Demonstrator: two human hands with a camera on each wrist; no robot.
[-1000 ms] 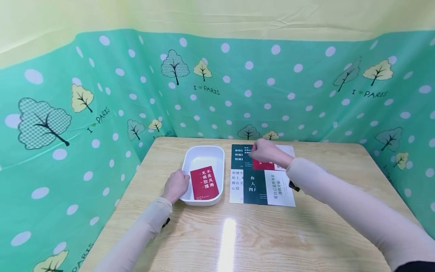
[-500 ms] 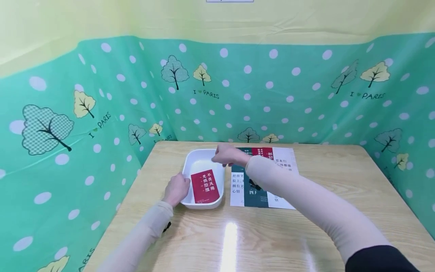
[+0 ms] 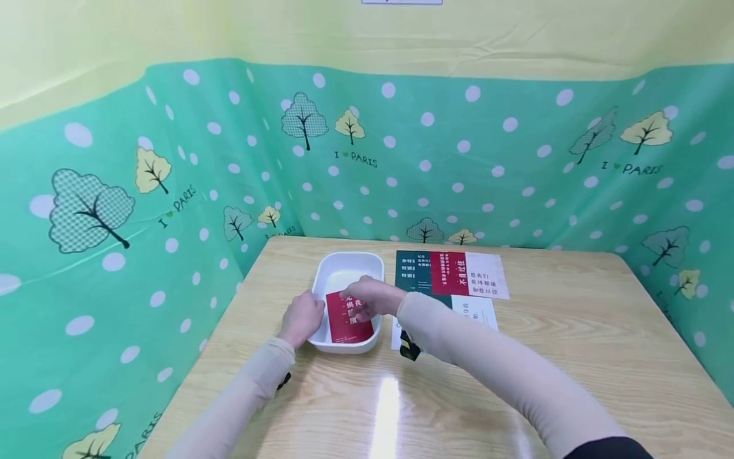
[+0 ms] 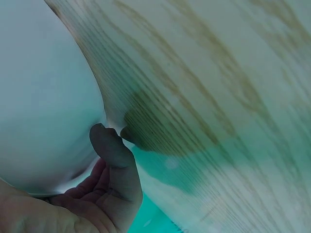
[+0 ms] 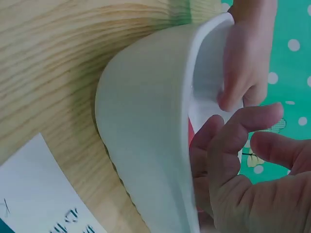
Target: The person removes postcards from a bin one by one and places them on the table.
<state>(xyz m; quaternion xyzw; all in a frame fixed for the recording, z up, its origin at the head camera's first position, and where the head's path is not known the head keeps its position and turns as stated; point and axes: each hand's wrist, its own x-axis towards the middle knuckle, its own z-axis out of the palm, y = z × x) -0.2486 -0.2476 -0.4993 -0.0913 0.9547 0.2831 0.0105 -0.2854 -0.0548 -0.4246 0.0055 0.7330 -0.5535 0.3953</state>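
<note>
A white rectangular plastic basin (image 3: 350, 256) stands on the wooden table, with a red card (image 3: 346, 333) printed in white characters lying inside. My left hand (image 3: 302, 319) grips the basin's left rim; the left wrist view shows the thumb (image 4: 114, 145) on the outer wall and the fingers curled at the rim. Over the basin hovers my right hand (image 3: 371, 298), covering the card's upper right part. In the right wrist view its thumb (image 5: 279, 148) and index finger stand apart with nothing between them, and its other fingers reach past the rim.
Right of the basin, printed cards lie in two rows: dark green ones (image 3: 406, 271), a red one (image 3: 447, 274) and white ones (image 3: 487, 275). My right forearm covers part of the lower row. A polka-dot curtain (image 3: 427, 172) encloses the table's back and sides.
The right hand has moved left from above the table cards, across the basin's far right rim, to over the red card inside; its fingers have spread. The left hand keeps its grip.
</note>
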